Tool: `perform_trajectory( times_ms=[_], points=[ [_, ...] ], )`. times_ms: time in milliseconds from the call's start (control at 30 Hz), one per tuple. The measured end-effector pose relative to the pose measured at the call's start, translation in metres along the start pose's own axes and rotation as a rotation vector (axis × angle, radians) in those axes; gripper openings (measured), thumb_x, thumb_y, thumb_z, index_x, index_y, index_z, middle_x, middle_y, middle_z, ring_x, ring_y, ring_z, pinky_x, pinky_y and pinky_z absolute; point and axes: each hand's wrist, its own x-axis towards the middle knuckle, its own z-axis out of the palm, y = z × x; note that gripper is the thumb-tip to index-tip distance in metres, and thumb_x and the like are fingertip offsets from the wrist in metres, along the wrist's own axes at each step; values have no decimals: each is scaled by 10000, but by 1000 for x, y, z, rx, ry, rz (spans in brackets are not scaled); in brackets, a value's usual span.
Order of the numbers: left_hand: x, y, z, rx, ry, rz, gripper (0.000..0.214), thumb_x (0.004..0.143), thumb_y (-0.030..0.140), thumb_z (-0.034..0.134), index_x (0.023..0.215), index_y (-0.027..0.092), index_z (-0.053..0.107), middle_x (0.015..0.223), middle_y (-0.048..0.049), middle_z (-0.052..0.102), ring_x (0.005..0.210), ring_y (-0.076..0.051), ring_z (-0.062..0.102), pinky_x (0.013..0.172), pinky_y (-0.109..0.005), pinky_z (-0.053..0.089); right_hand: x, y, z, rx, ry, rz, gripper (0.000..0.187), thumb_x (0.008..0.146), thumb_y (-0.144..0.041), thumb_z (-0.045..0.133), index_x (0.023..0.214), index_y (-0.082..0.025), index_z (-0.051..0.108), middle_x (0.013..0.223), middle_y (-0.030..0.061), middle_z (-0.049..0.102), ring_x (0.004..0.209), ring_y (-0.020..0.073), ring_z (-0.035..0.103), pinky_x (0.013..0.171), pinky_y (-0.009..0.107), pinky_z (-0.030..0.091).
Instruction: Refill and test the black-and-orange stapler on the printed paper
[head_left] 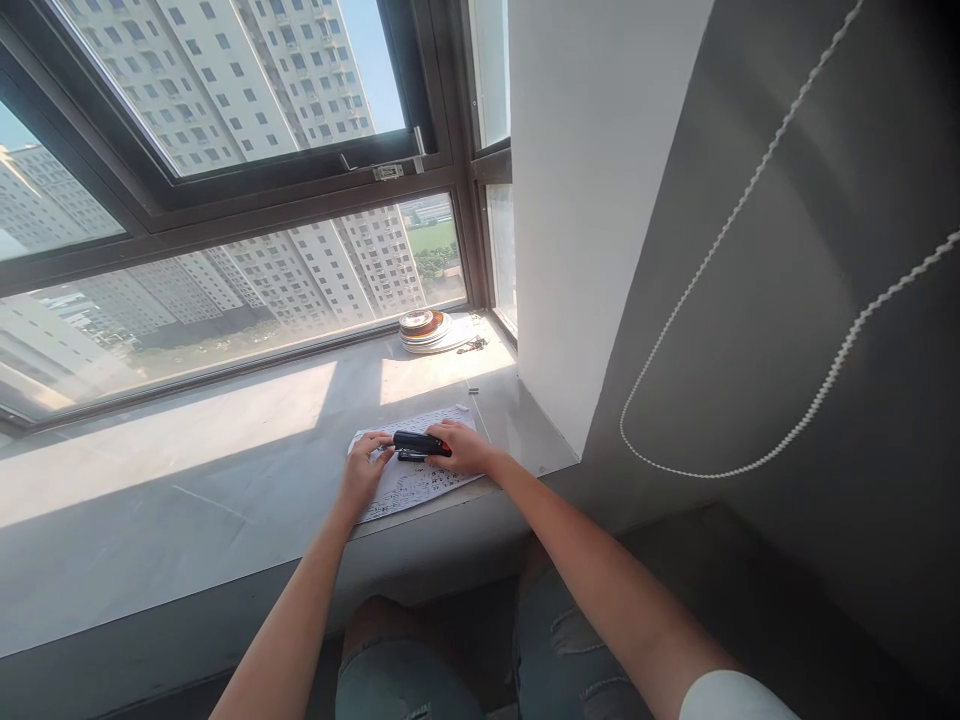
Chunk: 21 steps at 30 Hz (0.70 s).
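A black stapler [420, 442] with a bit of red near its right end is held over a sheet of paper covered in handwriting [420, 487]. My right hand [463, 447] grips the stapler's right end. Its upper arm and lower part stand apart, with a gap at the left end. At that left end, my left hand [365, 468] has thumb and fingers drawn together in a pinch. Whatever lies between those fingertips is too small to make out. The paper rests on the grey windowsill [247, 510] under both hands.
Stacked plates or lids [424, 332] sit in the sill's far corner, with a small dark chain-like thing [472, 345] beside them. A white beaded blind cord [712, 472] hangs in a loop at right. A dark-framed window [300, 225] borders the sill's back. My knees are below the front edge.
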Motion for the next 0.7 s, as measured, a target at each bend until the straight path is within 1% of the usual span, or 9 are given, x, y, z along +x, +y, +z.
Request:
perform_trajectory(
  times_ms=[133,200,267,333,433,500,567,633,700],
  points=[
    [-1,3,-1,48,-2,33,275,913,421,603,1008,227,774,1191,-95,729,1155,-281,648,1024,-446,504,-1,-2,-2,13,-8,10,208,930,-346,727,1068,-222,635,999,75,669,990,261,581,820,354,442],
    [-5,3,-3,102,25,29,293,915,437,609,1037,234,782,1191,-95,738,1164,-293,655,1046,-456,498,-1,-3,-3,22,-10,19,206,931,-342,725,1075,-223,640,1008,77,669,993,261,585,809,349,443],
    [-10,3,-6,153,86,-29,321,899,427,635,1128,247,771,1180,-90,759,1191,-317,662,1063,-477,491,-1,-4,-4,27,-13,24,209,932,-345,724,1079,-220,643,1013,79,669,997,262,586,805,346,441],
    [-16,3,-9,154,133,-118,372,876,387,661,1219,263,737,1171,-79,781,1205,-336,675,1065,-498,496,-1,-4,-4,31,-17,26,215,934,-351,722,1085,-219,645,1013,80,670,999,262,585,810,347,438],
    [-23,7,-11,73,137,-183,426,829,278,670,1254,265,702,1120,-75,806,1201,-346,699,1041,-513,520,-1,-4,-3,33,-16,24,223,935,-357,720,1100,-225,650,1015,72,672,1020,263,581,839,350,433],
    [-24,12,-7,12,115,-180,492,781,200,654,1269,259,676,1043,-68,817,1208,-338,703,1033,-508,529,0,-3,-2,30,-18,25,221,940,-352,715,1113,-230,653,1016,64,674,1034,260,581,858,348,427],
    [-25,17,2,-58,79,-175,550,741,160,637,1283,254,648,995,-56,819,1203,-321,709,1041,-494,526,0,-2,-1,22,-26,30,221,950,-350,705,1128,-231,650,1026,60,676,1039,256,582,864,344,420],
    [-25,20,12,-141,58,-182,570,715,152,630,1277,244,636,1012,-58,815,1170,-306,725,1042,-476,530,2,-1,1,1,-33,28,224,958,-353,696,1134,-227,640,1039,61,677,1034,253,580,867,345,417],
    [-24,21,20,-207,62,-198,574,693,147,622,1260,231,638,1034,-73,810,1140,-296,737,1028,-457,541,3,0,2,-28,-37,22,226,960,-360,694,1130,-225,628,1054,63,675,1032,252,578,877,350,418]
  ],
)
